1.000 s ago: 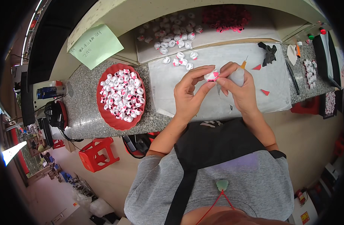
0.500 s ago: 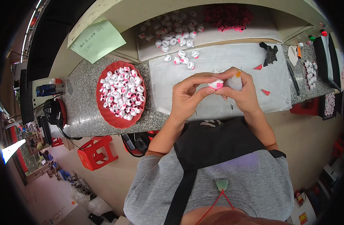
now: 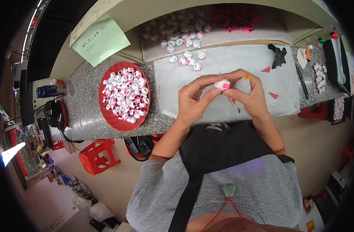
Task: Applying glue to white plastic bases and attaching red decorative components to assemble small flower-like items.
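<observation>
Seated at a granite worktop (image 3: 88,112), both hands raised together above a grey mat (image 3: 223,81). Left hand (image 3: 194,100) pinching a small white piece with pink marks (image 3: 222,84) between thumb and fingertips, turned up toward the face, seemingly to bring the pink side under the nozzle. Right hand (image 3: 251,96) wrapped around a small squeeze bottle with an orange tip (image 3: 243,84), tilted in just beside the piece, knuckles of the two hands nearly touching, probably for steadiness. Forearms coming up from the lower edge, elbows tucked near the black apron (image 3: 219,150). Left of the hands, a red plate (image 3: 107,116) heaped with similar white pieces, within easy reach; more lying loose on the mat's far end and in a shallow tray (image 3: 223,36) behind. Green paper note (image 3: 100,38) at the far left corner.
</observation>
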Action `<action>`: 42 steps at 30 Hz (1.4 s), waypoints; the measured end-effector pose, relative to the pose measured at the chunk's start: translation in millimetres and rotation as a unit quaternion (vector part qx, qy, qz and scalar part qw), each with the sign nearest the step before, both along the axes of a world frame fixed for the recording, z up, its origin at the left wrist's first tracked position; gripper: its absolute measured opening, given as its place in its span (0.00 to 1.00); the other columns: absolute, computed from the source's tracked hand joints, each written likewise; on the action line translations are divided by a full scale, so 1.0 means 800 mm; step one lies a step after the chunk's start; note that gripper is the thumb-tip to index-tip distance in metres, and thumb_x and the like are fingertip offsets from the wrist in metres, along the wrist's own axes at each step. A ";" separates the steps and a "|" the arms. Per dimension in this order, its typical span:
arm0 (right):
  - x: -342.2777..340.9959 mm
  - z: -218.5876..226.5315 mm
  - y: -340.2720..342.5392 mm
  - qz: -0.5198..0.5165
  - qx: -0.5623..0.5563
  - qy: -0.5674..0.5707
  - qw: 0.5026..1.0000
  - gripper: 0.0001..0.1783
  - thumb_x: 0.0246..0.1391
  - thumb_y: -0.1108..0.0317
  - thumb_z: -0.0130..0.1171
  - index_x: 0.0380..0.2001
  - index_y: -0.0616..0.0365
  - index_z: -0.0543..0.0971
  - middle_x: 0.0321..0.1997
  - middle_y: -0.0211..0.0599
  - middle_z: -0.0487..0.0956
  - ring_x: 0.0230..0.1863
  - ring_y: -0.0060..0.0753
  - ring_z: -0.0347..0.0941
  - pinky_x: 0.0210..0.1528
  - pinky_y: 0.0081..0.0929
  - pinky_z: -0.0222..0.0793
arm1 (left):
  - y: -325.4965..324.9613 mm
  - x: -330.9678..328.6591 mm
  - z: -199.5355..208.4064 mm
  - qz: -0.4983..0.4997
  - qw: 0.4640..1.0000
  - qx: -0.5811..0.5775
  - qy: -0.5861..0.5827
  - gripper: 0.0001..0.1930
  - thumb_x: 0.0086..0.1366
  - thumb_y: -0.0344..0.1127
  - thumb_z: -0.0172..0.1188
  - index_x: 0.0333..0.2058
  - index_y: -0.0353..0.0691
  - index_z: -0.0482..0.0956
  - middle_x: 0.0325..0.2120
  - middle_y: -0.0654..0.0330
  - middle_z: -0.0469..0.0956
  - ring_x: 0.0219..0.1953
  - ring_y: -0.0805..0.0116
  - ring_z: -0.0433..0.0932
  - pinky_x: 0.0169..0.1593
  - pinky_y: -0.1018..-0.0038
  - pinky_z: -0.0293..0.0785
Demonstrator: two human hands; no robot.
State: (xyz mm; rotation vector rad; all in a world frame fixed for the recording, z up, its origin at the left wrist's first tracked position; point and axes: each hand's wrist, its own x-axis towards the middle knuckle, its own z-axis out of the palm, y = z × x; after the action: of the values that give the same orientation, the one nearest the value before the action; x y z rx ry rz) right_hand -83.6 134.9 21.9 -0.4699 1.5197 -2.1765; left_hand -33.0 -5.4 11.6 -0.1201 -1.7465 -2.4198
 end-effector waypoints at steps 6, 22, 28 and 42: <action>0.001 -0.003 0.000 -0.002 0.007 0.005 1.000 0.12 0.37 0.78 0.54 0.31 0.64 0.72 0.19 0.28 0.68 0.17 0.12 0.60 0.17 0.10 0.54 | 0.005 0.001 -0.002 0.023 1.000 -0.013 0.010 0.12 0.49 0.20 0.52 0.35 0.31 0.70 0.36 0.54 0.70 0.40 0.69 0.68 0.44 0.76 0.62; 0.019 -0.014 -0.044 0.061 0.031 -0.047 0.997 0.14 0.37 0.78 0.53 0.33 0.64 0.70 0.22 0.34 0.70 0.17 0.17 0.61 0.18 0.13 0.58 | -0.039 0.033 -0.020 0.062 0.998 0.009 0.019 0.11 0.45 0.21 0.55 0.31 0.32 0.71 0.31 0.56 0.71 0.35 0.70 0.68 0.40 0.76 0.63; 0.005 -0.022 -0.030 0.090 0.109 0.009 0.990 0.22 0.34 0.79 0.52 0.39 0.63 0.65 0.25 0.34 0.69 0.19 0.16 0.58 0.17 0.11 0.55 | -0.121 0.057 -0.005 0.517 0.740 -0.431 0.020 0.18 0.40 0.25 0.59 0.34 0.37 0.69 0.41 0.54 0.60 0.45 0.61 0.58 0.47 0.69 0.53; 0.002 -0.030 0.043 -0.107 0.024 0.016 0.994 0.16 0.37 0.76 0.44 0.34 0.59 0.57 0.38 0.40 0.59 0.23 0.22 0.60 0.17 0.15 0.60 | -0.031 -0.102 -0.068 0.193 0.703 -0.684 0.032 0.08 0.39 0.29 0.59 0.21 0.40 0.70 0.24 0.62 0.69 0.28 0.65 0.67 0.33 0.74 0.57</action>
State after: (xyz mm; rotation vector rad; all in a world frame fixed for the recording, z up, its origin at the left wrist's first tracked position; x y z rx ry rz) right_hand -82.2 169.3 -2.1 -0.3414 1.7054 -2.2941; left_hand -114.3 -30.1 -43.1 0.0157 -2.7018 -0.4277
